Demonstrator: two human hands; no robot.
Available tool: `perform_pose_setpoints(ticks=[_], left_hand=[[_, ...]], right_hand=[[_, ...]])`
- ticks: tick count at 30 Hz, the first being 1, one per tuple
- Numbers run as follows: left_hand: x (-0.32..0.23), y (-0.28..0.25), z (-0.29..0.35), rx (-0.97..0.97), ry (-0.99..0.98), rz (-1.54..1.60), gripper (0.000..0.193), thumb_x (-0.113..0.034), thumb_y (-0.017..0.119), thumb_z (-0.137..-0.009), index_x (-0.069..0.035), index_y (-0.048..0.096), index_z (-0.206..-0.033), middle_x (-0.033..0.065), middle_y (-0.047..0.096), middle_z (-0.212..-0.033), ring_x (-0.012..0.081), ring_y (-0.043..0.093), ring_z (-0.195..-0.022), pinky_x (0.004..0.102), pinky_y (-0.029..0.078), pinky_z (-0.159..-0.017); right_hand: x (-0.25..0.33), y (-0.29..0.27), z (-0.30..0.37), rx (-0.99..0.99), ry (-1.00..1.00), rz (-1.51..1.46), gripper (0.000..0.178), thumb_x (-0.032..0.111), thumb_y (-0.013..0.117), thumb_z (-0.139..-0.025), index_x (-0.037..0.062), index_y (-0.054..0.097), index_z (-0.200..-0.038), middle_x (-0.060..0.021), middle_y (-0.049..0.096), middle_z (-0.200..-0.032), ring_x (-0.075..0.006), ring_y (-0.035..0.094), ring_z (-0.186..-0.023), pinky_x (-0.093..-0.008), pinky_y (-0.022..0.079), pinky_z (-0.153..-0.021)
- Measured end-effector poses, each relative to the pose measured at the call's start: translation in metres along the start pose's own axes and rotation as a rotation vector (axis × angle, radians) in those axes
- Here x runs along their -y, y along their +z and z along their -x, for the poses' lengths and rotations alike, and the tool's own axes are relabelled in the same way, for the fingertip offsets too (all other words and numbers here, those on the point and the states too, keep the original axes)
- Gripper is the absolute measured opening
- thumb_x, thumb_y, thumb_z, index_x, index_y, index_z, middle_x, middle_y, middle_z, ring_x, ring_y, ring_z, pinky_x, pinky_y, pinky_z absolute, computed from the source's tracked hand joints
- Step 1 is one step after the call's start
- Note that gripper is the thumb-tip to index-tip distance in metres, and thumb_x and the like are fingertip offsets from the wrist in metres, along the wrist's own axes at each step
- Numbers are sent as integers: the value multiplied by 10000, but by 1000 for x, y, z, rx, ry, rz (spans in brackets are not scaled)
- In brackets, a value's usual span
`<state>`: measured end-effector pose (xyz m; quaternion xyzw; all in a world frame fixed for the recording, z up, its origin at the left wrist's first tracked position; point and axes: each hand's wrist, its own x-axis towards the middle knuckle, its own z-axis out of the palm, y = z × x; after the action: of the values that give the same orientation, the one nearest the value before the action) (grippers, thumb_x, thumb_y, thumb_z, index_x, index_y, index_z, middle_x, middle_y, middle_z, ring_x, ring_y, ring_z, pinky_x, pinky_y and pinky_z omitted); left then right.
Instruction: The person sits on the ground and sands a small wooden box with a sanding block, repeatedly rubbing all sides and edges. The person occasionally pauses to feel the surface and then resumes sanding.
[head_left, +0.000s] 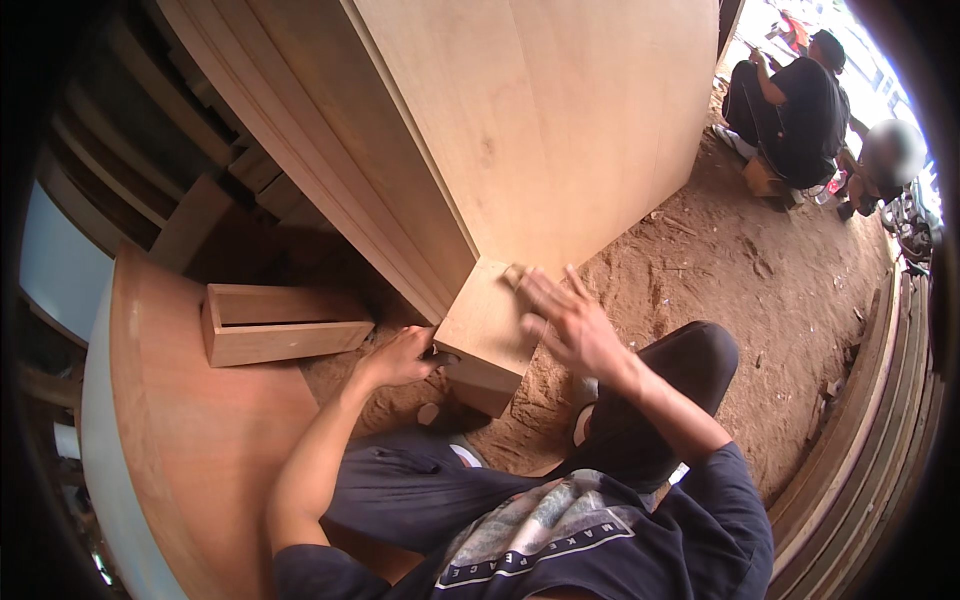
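Observation:
A small pale wooden box, drawer-like in shape, stands tilted in front of me against the corner of a large wooden panel. At its left edge, my left hand grips it, with the fingertips partly hidden in shadow. My right hand lies over the box's right side, blurred by motion. Under its fingertips, on the top face, is a small tan piece that looks like folded sandpaper; the fingers partly cover it.
An open narrow wooden drawer rests at left on a curved wooden board. Long planks lie along the right. A person in dark clothes sits at the far right, with another person beside. Sandy ground lies between.

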<state>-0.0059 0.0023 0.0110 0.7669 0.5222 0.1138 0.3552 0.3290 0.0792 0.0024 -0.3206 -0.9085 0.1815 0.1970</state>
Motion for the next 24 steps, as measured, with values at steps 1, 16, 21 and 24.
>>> perform_pose_setpoints(ticks=[1,16,21,24], left_hand=[[1,0,0,11,-21,-7,481,-260,794,-988,30,664,-1349,286,765,-1199,483,713,-1174,520,573,-971],[11,-1,3,78,-39,-74,487,-311,778,-1004,28,672,-1337,283,763,-1227,472,717,-1179,515,575,-993],[0,-3,9,70,-72,-11,488,-276,782,-984,24,665,-1351,279,762,-1241,477,706,-1199,527,567,-1008],[-7,-7,4,74,-51,-45,515,-287,772,-991,19,648,-1386,278,762,-1246,477,706,-1201,530,561,-1022]], right_hand=[[0,-2,-1,1,37,-1,779,509,538,-1140,14,366,-1716,-197,401,-1764,-318,351,-1658,-583,120,-1388],[70,2,27,22,-277,-229,818,605,508,-1130,8,427,-1684,-208,450,-1733,-345,412,-1624,-625,164,-1370],[27,-17,7,94,-28,-164,723,544,496,-1150,106,412,-1719,-151,431,-1757,-299,344,-1662,-647,77,-1374],[-6,-3,1,-29,126,-44,713,565,434,-1170,130,379,-1733,-203,474,-1717,-321,394,-1636,-659,151,-1359]])
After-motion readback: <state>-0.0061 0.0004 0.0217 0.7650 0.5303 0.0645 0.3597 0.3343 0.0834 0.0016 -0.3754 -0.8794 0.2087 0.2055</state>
